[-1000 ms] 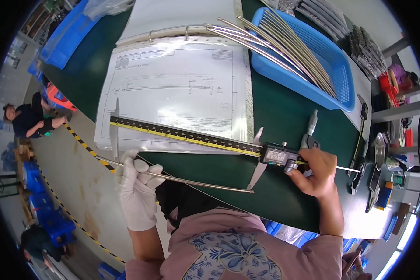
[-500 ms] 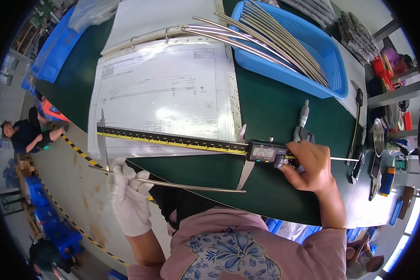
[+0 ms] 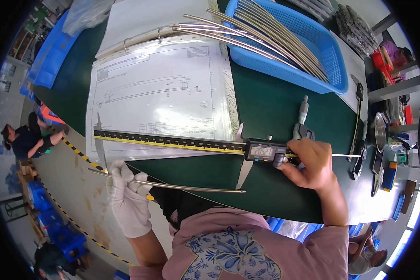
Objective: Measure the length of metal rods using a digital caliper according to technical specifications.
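Note:
A white glove covers my left hand (image 3: pixel 128 200), whose fingers pinch a thin, slightly bowed-looking metal rod (image 3: pixel 196 188) near its left part. My right hand (image 3: pixel 315 163) is bare and closed around the slider end of a long digital caliper (image 3: pixel 172 141), with the thumb by its thumb wheel. The caliper lies roughly parallel to the rod, its jaws widely spread. One jaw reaches down beside my gloved fingers; the other comes down close to the rod's right end. Whether the jaws touch the rod, I cannot tell.
An open ring binder (image 3: pixel 154 93) with a technical drawing lies beyond the caliper. Behind it, a blue basket (image 3: pixel 333 60) holds several metal rods (image 3: pixel 284 42). A micrometer (image 3: pixel 304 112) stands near my right hand; another caliper (image 3: pixel 358 102) lies farther right. People sit nearby.
The caliper has shifted very slightly left against the rod. The binder and basket sit a little farther left and up in view. Both hands keep their hold.

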`<state>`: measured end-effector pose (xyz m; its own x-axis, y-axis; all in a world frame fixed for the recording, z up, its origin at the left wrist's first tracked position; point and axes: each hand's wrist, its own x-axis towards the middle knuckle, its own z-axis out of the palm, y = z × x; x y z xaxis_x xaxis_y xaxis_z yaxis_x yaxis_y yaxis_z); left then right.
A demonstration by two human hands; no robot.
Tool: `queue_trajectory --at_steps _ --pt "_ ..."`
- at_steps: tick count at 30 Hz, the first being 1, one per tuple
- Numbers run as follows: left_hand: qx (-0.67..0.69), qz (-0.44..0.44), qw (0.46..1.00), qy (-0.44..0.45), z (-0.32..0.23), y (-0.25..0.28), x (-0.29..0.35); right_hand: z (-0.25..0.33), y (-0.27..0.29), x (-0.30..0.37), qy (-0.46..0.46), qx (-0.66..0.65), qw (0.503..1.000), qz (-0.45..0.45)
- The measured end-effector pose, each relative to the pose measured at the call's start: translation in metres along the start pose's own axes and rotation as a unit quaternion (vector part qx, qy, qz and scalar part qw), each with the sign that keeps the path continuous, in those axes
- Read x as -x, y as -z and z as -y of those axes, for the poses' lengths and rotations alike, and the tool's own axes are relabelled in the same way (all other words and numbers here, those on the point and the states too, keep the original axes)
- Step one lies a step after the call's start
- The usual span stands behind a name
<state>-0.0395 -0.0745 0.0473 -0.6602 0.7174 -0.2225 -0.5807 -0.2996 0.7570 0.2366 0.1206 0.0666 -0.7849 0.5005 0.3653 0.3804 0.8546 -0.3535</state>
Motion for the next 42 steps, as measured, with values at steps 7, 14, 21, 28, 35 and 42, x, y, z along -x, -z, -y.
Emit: queue_trajectory --at_steps 7,14,21,28,35,42 --pt "0.008 -0.015 1.000 0.002 0.0013 -0.0005 -0.0002 -0.0005 -0.0008 -0.0007 0.004 -0.002 1.000 -0.008" --pt "-0.012 -0.049 0.999 -0.005 0.0015 -0.0014 -0.0004 -0.0016 -0.0009 -0.0004 0.003 0.001 1.000 -0.004" --pt "-0.015 -0.030 0.999 0.004 0.0039 0.0006 -0.0024 -0.0036 -0.0031 0.0018 -0.006 0.003 1.000 -0.011" --pt "-0.010 -0.020 0.999 0.023 0.0042 0.0025 -0.0003 -0.0038 -0.0065 0.0023 -0.014 -0.010 1.000 -0.010" --pt "0.021 -0.045 0.999 0.021 0.0074 -0.0036 -0.0029 0.0012 -0.0017 -0.0013 -0.047 -0.063 0.997 0.006" --pt "-0.037 -0.046 0.998 0.022 0.0081 -0.0022 -0.0016 0.0015 -0.0023 -0.0011 -0.054 -0.065 0.996 0.012"
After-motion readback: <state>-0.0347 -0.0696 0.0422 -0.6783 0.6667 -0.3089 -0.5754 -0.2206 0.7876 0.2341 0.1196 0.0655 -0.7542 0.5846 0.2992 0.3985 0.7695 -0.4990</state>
